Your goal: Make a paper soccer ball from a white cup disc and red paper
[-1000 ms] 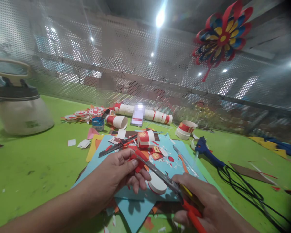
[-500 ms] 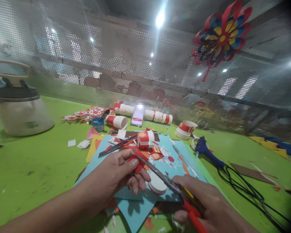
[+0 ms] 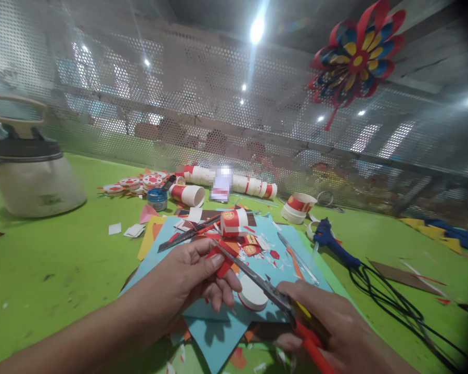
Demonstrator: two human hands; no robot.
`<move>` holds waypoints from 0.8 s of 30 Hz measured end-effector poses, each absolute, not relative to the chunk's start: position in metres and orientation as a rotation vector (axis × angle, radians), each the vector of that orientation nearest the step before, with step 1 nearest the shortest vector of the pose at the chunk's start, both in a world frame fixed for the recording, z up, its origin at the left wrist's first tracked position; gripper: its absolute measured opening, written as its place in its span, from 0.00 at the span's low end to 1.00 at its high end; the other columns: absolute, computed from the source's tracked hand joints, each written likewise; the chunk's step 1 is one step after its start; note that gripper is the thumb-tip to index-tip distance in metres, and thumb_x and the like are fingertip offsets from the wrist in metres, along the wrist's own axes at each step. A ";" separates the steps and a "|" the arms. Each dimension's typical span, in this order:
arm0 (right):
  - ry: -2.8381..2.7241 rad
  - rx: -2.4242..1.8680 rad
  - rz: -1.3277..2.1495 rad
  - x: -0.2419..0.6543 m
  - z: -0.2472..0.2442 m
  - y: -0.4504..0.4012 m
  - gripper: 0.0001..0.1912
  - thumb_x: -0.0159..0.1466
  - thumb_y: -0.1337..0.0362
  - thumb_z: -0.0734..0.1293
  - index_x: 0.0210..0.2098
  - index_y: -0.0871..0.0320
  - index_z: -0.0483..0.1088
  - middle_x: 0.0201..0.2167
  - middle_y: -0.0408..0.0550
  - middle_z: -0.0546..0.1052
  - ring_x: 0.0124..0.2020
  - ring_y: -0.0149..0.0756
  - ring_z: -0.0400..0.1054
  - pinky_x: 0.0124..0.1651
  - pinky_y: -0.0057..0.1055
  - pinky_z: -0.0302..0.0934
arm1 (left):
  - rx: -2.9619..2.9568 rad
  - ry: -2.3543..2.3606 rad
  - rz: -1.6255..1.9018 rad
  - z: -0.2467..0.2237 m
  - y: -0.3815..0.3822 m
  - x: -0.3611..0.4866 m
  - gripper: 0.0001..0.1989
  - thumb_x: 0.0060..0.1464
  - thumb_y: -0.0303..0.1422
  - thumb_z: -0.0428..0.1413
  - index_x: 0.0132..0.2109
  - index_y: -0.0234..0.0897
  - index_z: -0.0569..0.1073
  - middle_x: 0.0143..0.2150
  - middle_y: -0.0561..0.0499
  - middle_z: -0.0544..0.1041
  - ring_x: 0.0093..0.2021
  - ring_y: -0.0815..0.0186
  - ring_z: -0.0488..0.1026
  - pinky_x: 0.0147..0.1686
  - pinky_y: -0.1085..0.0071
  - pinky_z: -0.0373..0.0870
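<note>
The left hand [image 3: 191,267] held a folded-looking piece of red paper [image 3: 223,266] above the blue sheets [image 3: 218,337], its thumb and forefinger pinched together on the paper while the other fingers hung slightly apart. The right hand [image 3: 331,306] gripped the scissors [image 3: 257,279] by their red handles, fingers wrapped around them, with a yellow strip [image 3: 302,309] showing beside its thumb. The blades lay nearly together, their tips at the red paper, so the angle of any cut seemed to depend on that pinch; whether they had bitten in, one could not tell. A white disc [image 3: 252,293] lay just below the blades, and a cut paper cup [image 3: 229,222] sat beyond, among scraps. On the green table [image 3: 62,275] stood a large jug [image 3: 35,187] at the left, with a blue glue gun [image 3: 327,236] at the right; behind rose a perforated screen [image 3: 218,78], and a paper flower [image 3: 358,61] hung overhead
</note>
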State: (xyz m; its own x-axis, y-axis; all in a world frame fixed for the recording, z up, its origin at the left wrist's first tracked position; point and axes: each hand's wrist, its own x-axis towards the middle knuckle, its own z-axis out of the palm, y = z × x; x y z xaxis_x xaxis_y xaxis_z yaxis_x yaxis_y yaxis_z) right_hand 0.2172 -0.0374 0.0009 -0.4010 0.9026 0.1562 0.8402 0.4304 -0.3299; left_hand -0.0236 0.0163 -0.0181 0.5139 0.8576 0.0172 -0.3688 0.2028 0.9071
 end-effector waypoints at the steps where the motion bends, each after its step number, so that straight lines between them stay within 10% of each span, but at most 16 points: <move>1: -2.384 -1.495 0.294 0.217 0.001 -0.037 0.13 0.61 0.57 0.69 0.45 0.51 0.72 0.34 0.46 0.78 0.33 0.38 0.72 0.35 0.30 0.67 | 1.038 0.571 0.923 -0.018 0.016 -0.024 0.07 0.59 0.34 0.56 0.35 0.34 0.71 0.28 0.47 0.79 0.23 0.71 0.74 0.23 0.78 0.68; 24: -2.441 -1.532 0.501 0.217 0.004 -0.032 0.17 0.65 0.52 0.64 0.49 0.52 0.71 0.41 0.49 0.77 0.40 0.41 0.71 0.41 0.34 0.66 | 1.059 0.639 0.849 -0.018 0.018 -0.026 0.09 0.60 0.34 0.55 0.34 0.33 0.70 0.31 0.45 0.80 0.25 0.72 0.74 0.25 0.78 0.68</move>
